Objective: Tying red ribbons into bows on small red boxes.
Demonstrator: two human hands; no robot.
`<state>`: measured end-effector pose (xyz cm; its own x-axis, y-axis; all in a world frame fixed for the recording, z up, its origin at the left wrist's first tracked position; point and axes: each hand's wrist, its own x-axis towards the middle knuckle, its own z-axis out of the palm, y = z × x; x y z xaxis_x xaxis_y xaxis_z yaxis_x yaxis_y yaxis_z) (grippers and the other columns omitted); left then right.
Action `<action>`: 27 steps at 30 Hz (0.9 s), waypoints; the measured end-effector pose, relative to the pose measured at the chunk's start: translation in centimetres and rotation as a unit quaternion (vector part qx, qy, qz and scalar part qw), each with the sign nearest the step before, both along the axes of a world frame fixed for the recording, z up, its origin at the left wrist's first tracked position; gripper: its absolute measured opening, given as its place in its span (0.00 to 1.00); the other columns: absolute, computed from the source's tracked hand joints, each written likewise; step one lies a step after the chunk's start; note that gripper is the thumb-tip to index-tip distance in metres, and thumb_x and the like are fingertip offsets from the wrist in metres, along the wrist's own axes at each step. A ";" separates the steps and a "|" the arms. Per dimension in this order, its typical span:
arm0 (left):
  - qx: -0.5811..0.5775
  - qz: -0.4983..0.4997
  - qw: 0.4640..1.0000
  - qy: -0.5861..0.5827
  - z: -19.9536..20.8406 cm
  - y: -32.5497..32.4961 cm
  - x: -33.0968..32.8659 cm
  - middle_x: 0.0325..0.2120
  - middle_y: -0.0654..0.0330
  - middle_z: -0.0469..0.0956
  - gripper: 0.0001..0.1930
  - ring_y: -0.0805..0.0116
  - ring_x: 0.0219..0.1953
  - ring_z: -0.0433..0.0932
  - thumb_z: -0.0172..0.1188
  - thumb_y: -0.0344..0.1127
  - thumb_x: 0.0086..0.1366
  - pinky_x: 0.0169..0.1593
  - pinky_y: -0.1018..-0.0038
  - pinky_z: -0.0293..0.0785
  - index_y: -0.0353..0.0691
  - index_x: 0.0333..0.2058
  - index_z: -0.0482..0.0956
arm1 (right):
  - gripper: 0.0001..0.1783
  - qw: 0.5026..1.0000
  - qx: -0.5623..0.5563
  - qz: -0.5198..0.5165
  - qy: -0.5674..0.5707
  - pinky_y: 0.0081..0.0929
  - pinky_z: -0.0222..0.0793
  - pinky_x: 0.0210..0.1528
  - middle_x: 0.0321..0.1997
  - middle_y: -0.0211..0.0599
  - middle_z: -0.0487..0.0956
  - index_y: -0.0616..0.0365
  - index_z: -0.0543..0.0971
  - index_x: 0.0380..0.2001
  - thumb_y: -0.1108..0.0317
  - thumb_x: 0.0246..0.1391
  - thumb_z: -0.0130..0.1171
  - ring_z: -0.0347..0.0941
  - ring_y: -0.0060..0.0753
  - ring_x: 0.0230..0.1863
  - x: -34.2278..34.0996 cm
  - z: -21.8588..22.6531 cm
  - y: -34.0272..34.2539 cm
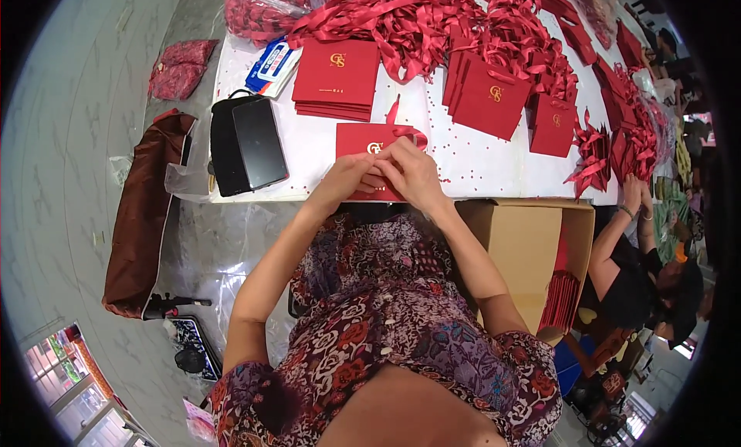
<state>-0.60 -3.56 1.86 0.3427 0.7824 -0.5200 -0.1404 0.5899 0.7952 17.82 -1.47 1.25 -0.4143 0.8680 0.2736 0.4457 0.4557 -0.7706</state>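
A flat red paper bag (350, 137) with a gold emblem lies at the table's near edge, in front of me. Both my hands meet over its middle. My left hand (345, 180) comes from the left with its fingertips pinched together; what they hold is too small to make out. From the other side my right hand (414, 176) bends its fingers in against the left fingertips. A red satin ribbon (411, 131) runs from the bag's upper part to my right fingers, which close on it. My hands hide the bag's lower middle.
Left of the bag lie a phone (260, 145) on a black pouch and a blue-white packet (273, 66). Stacked red bags (336, 77), more bags (492, 100) and heaped ribbons (378, 23) fill the far side. An open carton (525, 235) stands right; a co-worker's hands (637, 196) are beyond.
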 end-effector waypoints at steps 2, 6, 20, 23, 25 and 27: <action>0.032 0.000 0.997 0.077 0.1 -0.3 -0.3 0.40 0.58 0.80 0.16 0.68 0.39 0.80 0.47 0.39 0.74 0.48 0.71 0.76 0.32 0.48 0.75 | 0.06 1.000 -0.015 -0.020 -0.013 0.36 0.69 0.31 0.30 0.39 0.73 0.58 0.77 0.31 0.68 0.54 0.63 0.74 0.44 0.32 -0.1 0.2 0.1; 0.404 0.091 0.741 0.529 -2.4 -0.6 -0.7 0.41 0.50 0.75 0.21 0.54 0.43 0.76 0.60 0.32 0.63 0.48 0.66 0.75 0.30 0.53 0.70 | 0.07 0.995 0.061 -0.054 -0.061 0.40 0.69 0.33 0.29 0.39 0.74 0.58 0.76 0.29 0.70 0.52 0.63 0.74 0.46 0.31 -0.1 0.3 0.8; 0.382 0.037 0.783 0.490 -2.3 1.3 1.3 0.44 0.47 0.69 0.25 0.45 0.41 0.77 0.68 0.31 0.56 0.40 0.60 0.77 0.36 0.52 0.73 | 0.07 0.990 0.038 -0.122 -0.065 0.43 0.70 0.33 0.27 0.44 0.78 0.60 0.76 0.29 0.69 0.53 0.62 0.76 0.48 0.31 -1.4 -1.7 1.5; 0.433 0.075 0.756 0.485 -2.2 1.6 1.4 0.42 0.49 0.71 0.19 0.47 0.39 0.78 0.66 0.29 0.56 0.41 0.61 0.77 0.40 0.47 0.77 | 0.09 0.987 0.019 -0.135 -0.081 0.38 0.72 0.31 0.25 0.41 0.80 0.60 0.78 0.30 0.67 0.52 0.64 0.78 0.42 0.27 -1.9 -2.2 1.6; 0.483 0.071 0.721 0.492 -1.9 1.9 1.2 0.39 0.50 0.72 0.15 0.48 0.38 0.78 0.64 0.26 0.55 0.39 0.61 0.76 0.38 0.43 0.78 | 0.09 0.984 -0.034 -0.168 -0.048 0.36 0.72 0.29 0.22 0.40 0.80 0.61 0.78 0.28 0.67 0.49 0.65 0.78 0.40 0.24 -2.2 -2.1 1.5; 0.497 0.068 0.721 0.479 -1.8 2.0 1.2 0.37 0.50 0.72 0.14 0.49 0.37 0.77 0.62 0.24 0.54 0.39 0.61 0.75 0.36 0.41 0.77 | 0.09 0.982 -0.047 -0.177 -0.042 0.35 0.72 0.29 0.22 0.40 0.80 0.61 0.78 0.27 0.67 0.48 0.65 0.78 0.40 0.23 -2.3 -1.8 1.2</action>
